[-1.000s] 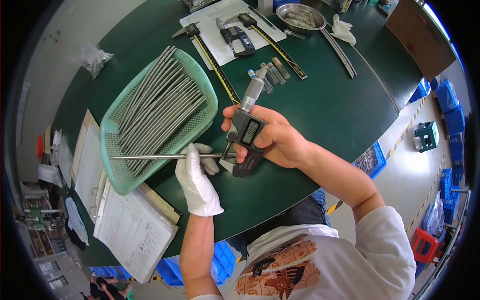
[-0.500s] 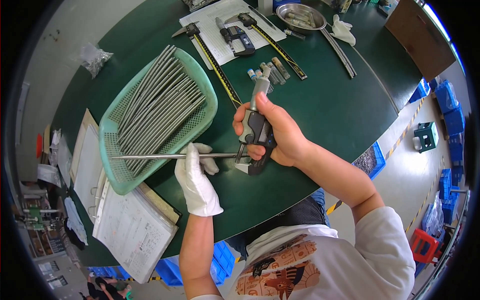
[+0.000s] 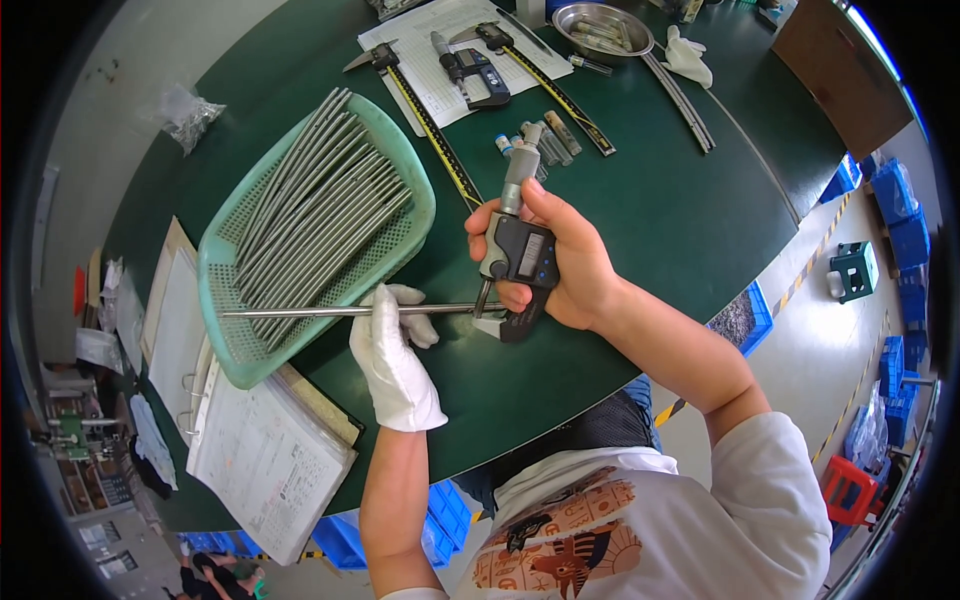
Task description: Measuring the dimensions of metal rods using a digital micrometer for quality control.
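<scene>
The person nearest me wears a white T-shirt [image 3: 710, 530] with a printed picture on the front, and both forearms reach out over the green table [image 3: 650, 210]. The left hand [image 3: 392, 365], in a white glove, is pinching a slim metal rod [image 3: 450, 309] between thumb and fingers. The rod lies level across the view: its left end is over the near end of the basket, and its right end reaches the mouth of the micrometer [image 3: 528, 250]. I can't tell whether the measuring faces pinch it. The bare right hand [image 3: 575, 260] is wrapped around that micrometer, thumb up by the barrel, small display facing up.

Off to the left, a ring binder [image 3: 270, 460] lies spread, with written sheets on top. Just beyond it sits the pale green basket [image 3: 215, 300], with many similar rods [image 3: 320, 230] lying slantwise inside. Past the right hand, a few small clear tubes [image 3: 560, 135] lie in a cluster. Farther back, a sheet of paper [image 3: 428, 68] lies partly under two calipers and another micrometer [image 3: 485, 80]. Beside it there's a metal bowl [image 3: 647, 42] holding more tubes, then a few thin rods [image 3: 682, 105] and a loose white glove [image 3: 688, 60]. Away across the floor, I can see a green stool [image 3: 853, 275] and some blue bins [image 3: 903, 215].
</scene>
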The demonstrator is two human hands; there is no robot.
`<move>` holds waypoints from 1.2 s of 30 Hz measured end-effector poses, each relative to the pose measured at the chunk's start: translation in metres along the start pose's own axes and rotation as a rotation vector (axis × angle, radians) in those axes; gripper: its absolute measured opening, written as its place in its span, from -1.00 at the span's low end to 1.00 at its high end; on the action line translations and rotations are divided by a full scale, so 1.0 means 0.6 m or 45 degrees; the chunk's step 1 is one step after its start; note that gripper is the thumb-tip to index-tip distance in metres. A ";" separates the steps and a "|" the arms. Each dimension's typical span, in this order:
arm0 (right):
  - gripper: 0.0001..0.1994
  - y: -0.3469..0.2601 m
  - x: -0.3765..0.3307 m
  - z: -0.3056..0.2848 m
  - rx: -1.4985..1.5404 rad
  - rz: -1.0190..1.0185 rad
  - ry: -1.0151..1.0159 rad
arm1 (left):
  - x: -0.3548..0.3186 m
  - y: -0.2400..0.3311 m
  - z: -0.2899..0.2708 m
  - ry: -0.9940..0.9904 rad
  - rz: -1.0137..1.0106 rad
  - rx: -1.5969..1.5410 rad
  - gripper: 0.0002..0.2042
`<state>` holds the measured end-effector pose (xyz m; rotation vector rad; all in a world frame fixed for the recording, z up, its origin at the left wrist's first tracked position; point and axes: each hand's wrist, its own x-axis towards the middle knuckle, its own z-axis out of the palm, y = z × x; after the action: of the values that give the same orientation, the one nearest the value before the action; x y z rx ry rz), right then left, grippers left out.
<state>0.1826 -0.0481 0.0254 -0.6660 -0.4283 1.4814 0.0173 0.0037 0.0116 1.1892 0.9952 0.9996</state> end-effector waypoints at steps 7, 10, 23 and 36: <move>-0.57 -0.004 -0.001 -0.004 0.050 0.034 -0.031 | 0.000 0.000 0.000 -0.008 -0.038 -0.010 -0.64; -0.55 0.001 -0.004 -0.001 0.121 -0.016 -0.110 | 0.002 -0.001 -0.001 -0.013 -0.038 -0.008 -0.64; -0.29 0.004 -0.006 0.006 -0.009 -0.028 -0.143 | 0.002 -0.002 -0.003 -0.018 -0.009 -0.024 -0.65; -0.49 0.002 0.001 0.003 -0.016 0.008 -0.025 | 0.002 0.000 -0.002 -0.026 -0.014 -0.006 -0.65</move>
<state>0.1808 -0.0475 0.0258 -0.6637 -0.4514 1.4932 0.0162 0.0054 0.0114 1.1869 0.9821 0.9792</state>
